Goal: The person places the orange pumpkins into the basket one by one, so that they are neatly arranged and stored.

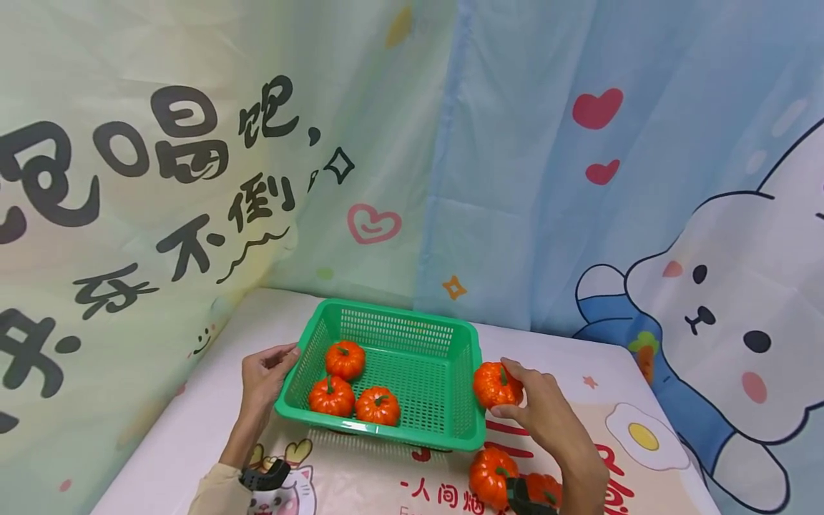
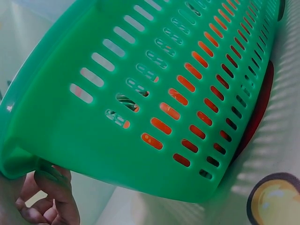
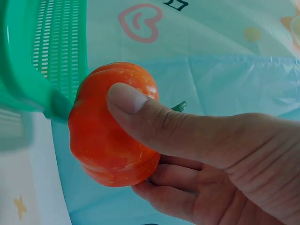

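Observation:
A green plastic basket [image 1: 412, 390] with slotted walls holds a few small orange pumpkins [image 1: 378, 406] grouped at its left side. My left hand [image 1: 262, 379] grips the basket's left rim; in the left wrist view its fingers [image 2: 56, 197] curl under the rim's corner. Just outside the basket's right wall, my right hand [image 1: 537, 408] holds another orange pumpkin [image 1: 496, 385] between thumb and fingers. Up close in the right wrist view, the thumb lies across the held pumpkin's [image 3: 108, 136] side, and its green stem points toward the palm.
Two more pumpkins [image 1: 492, 476] lie on the table near its front, below my right forearm, one partly hidden by the wrist strap [image 1: 524, 498]. A printed cloth [image 1: 360, 465] covers the table. Printed curtains [image 1: 502, 179] hang behind and at the left.

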`<state>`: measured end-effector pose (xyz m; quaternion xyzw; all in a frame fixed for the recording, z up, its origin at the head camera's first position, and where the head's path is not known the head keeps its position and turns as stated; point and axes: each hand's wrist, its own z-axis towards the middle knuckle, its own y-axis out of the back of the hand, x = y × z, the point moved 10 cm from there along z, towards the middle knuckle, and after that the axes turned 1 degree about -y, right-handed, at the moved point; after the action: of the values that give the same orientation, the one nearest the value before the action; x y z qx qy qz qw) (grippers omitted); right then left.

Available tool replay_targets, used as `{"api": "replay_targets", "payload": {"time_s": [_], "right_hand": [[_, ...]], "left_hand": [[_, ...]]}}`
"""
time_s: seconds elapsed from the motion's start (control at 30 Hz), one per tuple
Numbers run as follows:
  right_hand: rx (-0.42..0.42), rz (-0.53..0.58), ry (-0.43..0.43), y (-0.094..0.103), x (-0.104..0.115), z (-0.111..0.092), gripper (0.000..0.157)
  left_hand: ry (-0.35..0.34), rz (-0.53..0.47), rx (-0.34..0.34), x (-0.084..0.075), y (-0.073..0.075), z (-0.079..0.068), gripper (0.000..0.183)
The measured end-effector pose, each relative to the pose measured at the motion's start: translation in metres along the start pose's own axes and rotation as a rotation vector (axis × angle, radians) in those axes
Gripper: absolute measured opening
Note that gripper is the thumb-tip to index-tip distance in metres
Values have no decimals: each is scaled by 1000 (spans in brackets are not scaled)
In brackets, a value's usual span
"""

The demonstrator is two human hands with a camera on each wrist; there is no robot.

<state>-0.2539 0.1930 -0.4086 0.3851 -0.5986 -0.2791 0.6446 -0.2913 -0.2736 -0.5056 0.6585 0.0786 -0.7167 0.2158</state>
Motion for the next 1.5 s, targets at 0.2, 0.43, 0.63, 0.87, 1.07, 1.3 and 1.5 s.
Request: {"api": "replay_targets", "payload": {"time_s": [0.2,0.43,0.63,0.87,1.07,1.3,1.5], "right_hand": [[5,11,29,-3,10,5,83],[3,22,66,-10,20,10,81],[3,30,102,-17,29,15,79],[4,31,152,-22,41,23,76],[1,37,170,-28,47,28,76],[6,42,187,-35,54,33,77],[2,37,193,-38,58,37,76]], "left_hand": [[0,13,-9,0,-1,0,29],[8,-2,-6,-1,0,-1,31],[17,-3,-4,0,0,-2,33],[15,14,-11,-1,1,-3,30],[14,2,-2,0,-1,0,31],[10,-15,-4,1,0,-1,33],[11,-9,-7,1,0,-1,33]]}}
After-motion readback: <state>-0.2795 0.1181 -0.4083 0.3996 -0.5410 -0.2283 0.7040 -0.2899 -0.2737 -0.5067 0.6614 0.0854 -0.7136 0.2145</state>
